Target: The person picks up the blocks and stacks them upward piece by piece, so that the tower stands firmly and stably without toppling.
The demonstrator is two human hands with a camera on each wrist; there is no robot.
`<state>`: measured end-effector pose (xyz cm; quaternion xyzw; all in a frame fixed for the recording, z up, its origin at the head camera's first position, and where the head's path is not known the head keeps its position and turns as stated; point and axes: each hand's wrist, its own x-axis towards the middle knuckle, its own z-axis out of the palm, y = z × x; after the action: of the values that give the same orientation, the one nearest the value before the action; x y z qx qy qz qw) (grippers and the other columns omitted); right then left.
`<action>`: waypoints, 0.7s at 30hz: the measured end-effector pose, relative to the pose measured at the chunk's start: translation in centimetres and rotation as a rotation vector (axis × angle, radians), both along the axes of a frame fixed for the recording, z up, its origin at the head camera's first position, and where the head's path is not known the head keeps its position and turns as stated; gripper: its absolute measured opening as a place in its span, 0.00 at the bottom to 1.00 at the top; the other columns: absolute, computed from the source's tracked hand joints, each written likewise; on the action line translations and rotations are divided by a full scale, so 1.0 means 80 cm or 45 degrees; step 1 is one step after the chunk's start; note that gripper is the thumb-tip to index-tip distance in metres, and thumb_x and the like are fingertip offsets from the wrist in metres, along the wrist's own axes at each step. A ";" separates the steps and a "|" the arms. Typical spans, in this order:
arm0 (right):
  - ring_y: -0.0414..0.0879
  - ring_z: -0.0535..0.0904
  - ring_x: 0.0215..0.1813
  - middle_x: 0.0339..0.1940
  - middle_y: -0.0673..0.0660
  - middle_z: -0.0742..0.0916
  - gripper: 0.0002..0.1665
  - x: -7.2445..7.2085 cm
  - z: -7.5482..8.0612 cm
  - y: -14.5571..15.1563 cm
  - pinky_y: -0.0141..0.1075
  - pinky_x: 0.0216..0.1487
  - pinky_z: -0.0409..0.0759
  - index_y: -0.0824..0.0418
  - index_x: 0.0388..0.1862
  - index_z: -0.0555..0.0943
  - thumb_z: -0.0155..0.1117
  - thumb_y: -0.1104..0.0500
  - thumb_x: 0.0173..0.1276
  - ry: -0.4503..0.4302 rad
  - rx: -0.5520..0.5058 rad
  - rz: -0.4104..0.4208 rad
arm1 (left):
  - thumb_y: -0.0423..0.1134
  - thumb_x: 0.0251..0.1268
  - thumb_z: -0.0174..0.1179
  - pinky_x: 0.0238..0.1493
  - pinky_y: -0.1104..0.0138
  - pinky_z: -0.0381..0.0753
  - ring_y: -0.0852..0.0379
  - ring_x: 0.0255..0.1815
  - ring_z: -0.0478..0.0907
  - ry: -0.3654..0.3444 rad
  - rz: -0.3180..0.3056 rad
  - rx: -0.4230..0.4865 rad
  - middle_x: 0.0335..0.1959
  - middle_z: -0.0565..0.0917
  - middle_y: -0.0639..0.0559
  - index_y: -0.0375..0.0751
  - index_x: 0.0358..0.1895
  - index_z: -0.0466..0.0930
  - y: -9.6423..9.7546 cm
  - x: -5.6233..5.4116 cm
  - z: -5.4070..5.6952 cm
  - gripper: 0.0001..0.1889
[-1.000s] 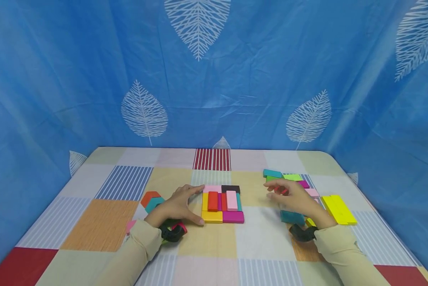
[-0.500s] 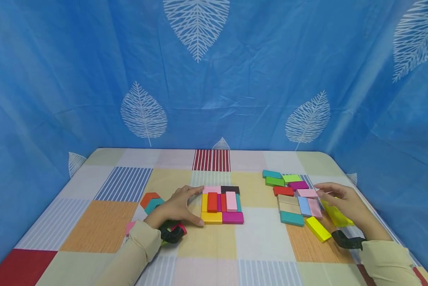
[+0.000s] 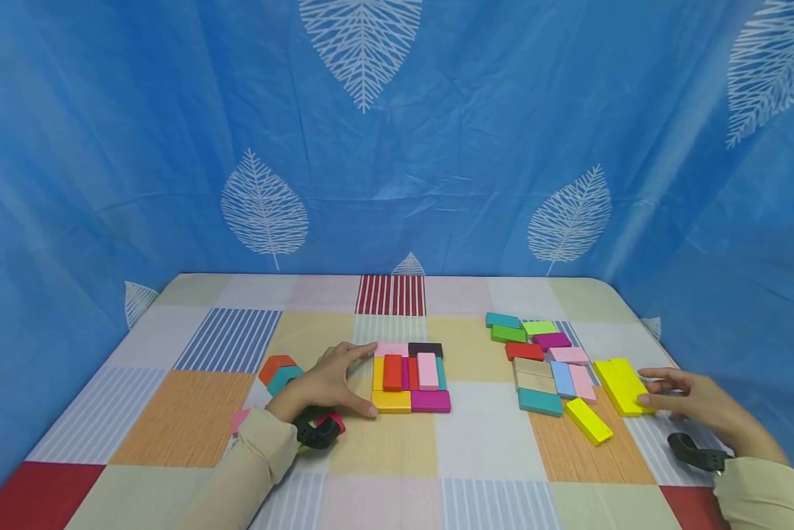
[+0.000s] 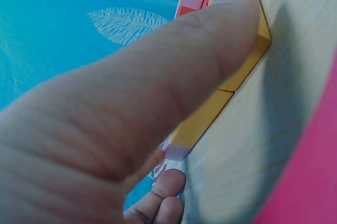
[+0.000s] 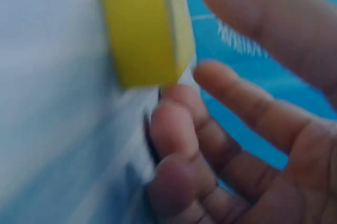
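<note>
My left hand [image 3: 324, 381] rests with index finger and thumb spread along the left side of a flat block arrangement in the head view. A golden-yellow block [image 3: 392, 402] and a magenta block [image 3: 430, 401] form its front; a black block [image 3: 425, 350] is at its back. On top lie a red block [image 3: 392, 372] and a light pink block [image 3: 427, 371]. In the left wrist view the thumb [image 4: 231, 29] covers part of a golden-yellow block [image 4: 202, 121]. My right hand [image 3: 705, 405] is beside bright yellow blocks [image 3: 619, 385], its thumb near their right edge, fingers apart around nothing.
Loose coloured blocks, including a teal one [image 3: 540, 402] and a single yellow one [image 3: 588, 421], lie to the right. Orange [image 3: 278, 366] and teal [image 3: 283, 379] blocks are partly behind my left hand. A patchwork cloth [image 3: 384, 456] covers the table; a blue curtain surrounds it.
My right hand has moved from above the loose blocks rightward to the bright yellow blocks, uncovering the pile. My left hand and the arrangement have stayed put.
</note>
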<state>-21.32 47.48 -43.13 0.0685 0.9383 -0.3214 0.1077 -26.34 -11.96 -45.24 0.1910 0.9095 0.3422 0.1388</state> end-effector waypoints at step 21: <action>0.51 0.76 0.42 0.51 0.73 0.85 0.48 0.004 -0.018 0.018 0.36 0.33 0.77 0.82 0.70 0.71 0.77 0.45 0.71 0.101 0.105 -0.094 | 0.53 0.48 0.86 0.71 0.34 0.73 0.37 0.72 0.64 0.010 -0.017 0.004 0.74 0.69 0.35 0.44 0.85 0.64 -0.002 -0.001 0.000 0.59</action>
<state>-21.00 48.91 -44.60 0.0945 0.9511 -0.2888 0.0554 -26.39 -12.10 -45.25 0.1987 0.9082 0.3419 0.1370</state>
